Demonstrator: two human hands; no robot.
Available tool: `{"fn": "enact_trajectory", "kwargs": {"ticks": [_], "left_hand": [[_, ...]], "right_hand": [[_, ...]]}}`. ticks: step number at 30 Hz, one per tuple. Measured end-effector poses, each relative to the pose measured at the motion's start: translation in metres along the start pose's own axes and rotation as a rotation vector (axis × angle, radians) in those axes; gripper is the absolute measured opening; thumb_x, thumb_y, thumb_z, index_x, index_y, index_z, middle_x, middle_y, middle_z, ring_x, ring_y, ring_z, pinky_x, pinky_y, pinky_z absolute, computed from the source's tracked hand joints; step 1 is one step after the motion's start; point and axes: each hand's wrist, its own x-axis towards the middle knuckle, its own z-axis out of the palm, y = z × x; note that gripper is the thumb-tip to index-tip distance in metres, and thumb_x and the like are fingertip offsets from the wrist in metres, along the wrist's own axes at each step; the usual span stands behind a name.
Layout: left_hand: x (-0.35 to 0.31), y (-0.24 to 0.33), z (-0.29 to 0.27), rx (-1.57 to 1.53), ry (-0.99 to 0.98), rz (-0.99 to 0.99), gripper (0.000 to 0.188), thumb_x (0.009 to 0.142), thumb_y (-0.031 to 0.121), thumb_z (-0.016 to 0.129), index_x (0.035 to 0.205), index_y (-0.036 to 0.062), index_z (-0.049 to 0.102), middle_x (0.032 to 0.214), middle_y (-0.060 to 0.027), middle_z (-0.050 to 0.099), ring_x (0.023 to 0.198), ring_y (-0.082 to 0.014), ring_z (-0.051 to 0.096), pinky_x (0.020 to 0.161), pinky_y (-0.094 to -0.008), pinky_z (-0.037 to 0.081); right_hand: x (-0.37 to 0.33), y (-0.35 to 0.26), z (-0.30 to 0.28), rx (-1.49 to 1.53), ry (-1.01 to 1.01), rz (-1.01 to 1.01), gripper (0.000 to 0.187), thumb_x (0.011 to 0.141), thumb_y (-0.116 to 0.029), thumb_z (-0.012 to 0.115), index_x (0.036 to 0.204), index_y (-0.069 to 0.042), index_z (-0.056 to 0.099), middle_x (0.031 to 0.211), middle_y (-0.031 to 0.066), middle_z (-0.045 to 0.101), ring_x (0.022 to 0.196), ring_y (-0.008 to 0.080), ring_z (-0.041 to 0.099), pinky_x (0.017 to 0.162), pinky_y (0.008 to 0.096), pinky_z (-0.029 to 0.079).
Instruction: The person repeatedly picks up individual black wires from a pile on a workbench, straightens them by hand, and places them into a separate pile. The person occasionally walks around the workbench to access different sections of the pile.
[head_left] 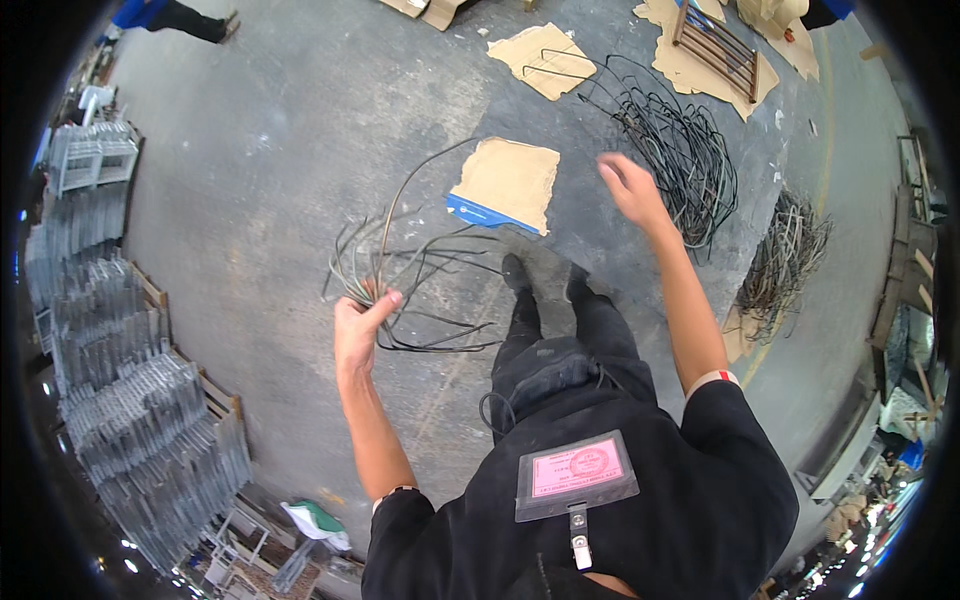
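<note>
My left hand (364, 322) is closed round a bundle of bent wires (415, 262), whose hooked ends fan out to both sides. One long strand arches up from it toward the piece of brown cardboard (508, 180) on the floor. My right hand (632, 190) is raised to the right of that cardboard, its thumb and fingers partly stretched out and slightly blurred, with nothing visible in them. Just beyond it, a big tangled heap of dark wires (690, 160) lies on the floor, apart from the hand as far as I can see.
A second heap of rustier wires (785, 255) lies farther right. More cardboard (545, 62) and a brown metal rack (716, 52) lie at the far side. Stacked grey metal frames (125, 370) line the left. Another person's leg (190, 20) shows at the far left.
</note>
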Motion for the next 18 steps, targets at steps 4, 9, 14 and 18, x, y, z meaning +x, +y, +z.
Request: {"fn": "enact_trajectory", "kwargs": {"ticks": [4, 9, 14, 18], "left_hand": [[0.011, -0.021, -0.032, 0.166, 0.091, -0.184, 0.013, 0.084, 0.014, 0.080, 0.084, 0.0039, 0.072, 0.077, -0.0040, 0.070, 0.076, -0.0119, 0.064, 0.073, -0.0277, 0.047], [0.007, -0.027, -0.068, -0.085, 0.279, -0.056, 0.019, 0.086, 0.017, 0.079, 0.084, 0.0006, 0.070, 0.078, -0.0091, 0.071, 0.079, -0.0170, 0.067, 0.081, -0.0296, 0.048], [-0.021, 0.000, -0.087, -0.352, 0.333, -0.006, 0.018, 0.093, 0.017, 0.074, 0.097, 0.0009, 0.067, 0.087, -0.0100, 0.071, 0.087, -0.0210, 0.068, 0.086, -0.0328, 0.048], [-0.039, 0.021, -0.073, -0.503, 0.266, 0.093, 0.017, 0.097, 0.021, 0.070, 0.099, 0.0038, 0.068, 0.094, -0.0089, 0.072, 0.097, -0.0193, 0.067, 0.090, -0.0324, 0.046]], "right_hand": [[-0.099, 0.036, -0.012, 0.077, -0.038, 0.355, 0.035, 0.102, -0.031, 0.058, 0.116, -0.001, 0.066, 0.098, 0.0151, 0.073, 0.094, 0.0249, 0.071, 0.086, 0.0361, 0.052], [-0.181, 0.047, 0.006, 0.186, -0.119, 0.538, 0.036, 0.102, -0.033, 0.057, 0.114, 0.000, 0.066, 0.093, 0.0150, 0.074, 0.092, 0.0236, 0.071, 0.084, 0.0373, 0.052], [-0.175, 0.021, 0.025, 0.075, -0.280, 0.423, 0.032, 0.101, -0.028, 0.057, 0.115, -0.001, 0.066, 0.095, 0.0177, 0.072, 0.091, 0.0297, 0.070, 0.082, 0.0402, 0.052], [-0.132, -0.031, 0.029, 0.023, -0.317, 0.059, 0.030, 0.100, -0.027, 0.058, 0.115, -0.002, 0.065, 0.099, 0.0189, 0.072, 0.094, 0.0356, 0.069, 0.082, 0.0441, 0.053]]}}
